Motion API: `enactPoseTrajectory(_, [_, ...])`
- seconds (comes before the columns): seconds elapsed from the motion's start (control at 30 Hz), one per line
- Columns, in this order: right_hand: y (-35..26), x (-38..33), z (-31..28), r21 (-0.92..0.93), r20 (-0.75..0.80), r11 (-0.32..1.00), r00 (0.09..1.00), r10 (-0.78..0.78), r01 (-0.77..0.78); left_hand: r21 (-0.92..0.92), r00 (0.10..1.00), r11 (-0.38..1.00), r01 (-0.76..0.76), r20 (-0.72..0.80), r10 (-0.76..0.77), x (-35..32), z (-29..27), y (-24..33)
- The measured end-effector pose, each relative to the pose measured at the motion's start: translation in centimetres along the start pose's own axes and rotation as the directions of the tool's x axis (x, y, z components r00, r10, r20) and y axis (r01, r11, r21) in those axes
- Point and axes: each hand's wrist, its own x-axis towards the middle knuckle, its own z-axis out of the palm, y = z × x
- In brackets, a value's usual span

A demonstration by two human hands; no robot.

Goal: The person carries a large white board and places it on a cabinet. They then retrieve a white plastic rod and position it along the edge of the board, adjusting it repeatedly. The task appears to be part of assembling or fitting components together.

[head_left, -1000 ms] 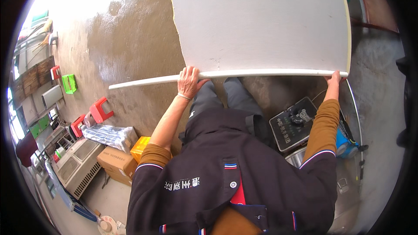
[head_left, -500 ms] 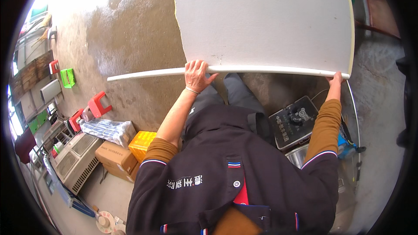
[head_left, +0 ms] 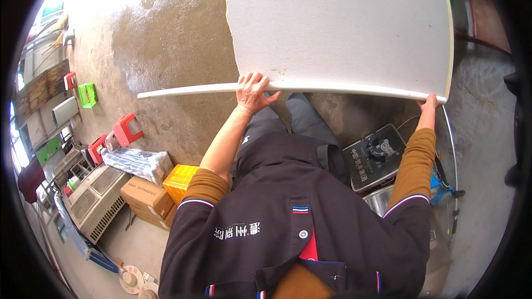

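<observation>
A large white board (head_left: 338, 22) was held out in front of the person, filling the far centre and right of the view. Its near edge ran as a pale, slightly bowed strip from the left to the right corner. The left hand (head_left: 252, 91) was closed over that near edge, left of the middle, with the fingers spread on the upper face and the wrist below. The right hand (head_left: 428, 103) was gripped on the near right corner of the board; only the knuckles and wrist were seen, so the finger positions underneath could not be told.

Both forearms were raised from the lower edge, in orange-brown sleeves (head_left: 413, 160) under a dark jacket (head_left: 288, 227).

A wet concrete floor (head_left: 160, 39) was seen below the board. To the left, near the floor's edge, a red stool (head_left: 126, 129) was noted, and farther off a green crate (head_left: 87, 94). Nearer, a yellow box (head_left: 180, 180) and a brown carton (head_left: 145, 199) were recorded just beside each other. Right of the legs a dark flat device (head_left: 371, 158) was seen, with a metal pot rim (head_left: 379, 199) near it.
</observation>
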Motion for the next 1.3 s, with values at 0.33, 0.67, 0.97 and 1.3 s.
enactPoseTrajectory(0.33, [0.8,1.4,0.1,-0.046,-0.085,0.997,0.995,0.053,-0.057,-0.043,0.997,0.999,-0.026,0.073,0.029,1.0,-0.6,-0.7])
enactPoseTrajectory(0.67, [0.0,-2.2,1.3,-0.815,-0.219,0.55,0.781,-0.584,0.183,-0.045,0.989,0.999,0.015,0.147,-0.008,1.9,-1.4,-0.5])
enactPoseTrajectory(0.97, [-2.4,-4.5,3.4,-0.716,-0.267,0.684,0.85,-0.454,0.139,-0.025,0.992,0.997,-0.069,0.106,0.071,8.5,-3.0,-1.9])
enactPoseTrajectory(1.3, [-9.7,-4.0,17.5,-0.73,0.357,0.2,0.615,-0.703,0.653,-0.013,0.998,0.998,-0.059,-0.01,0.059,23.8,-2.9,-11.8])
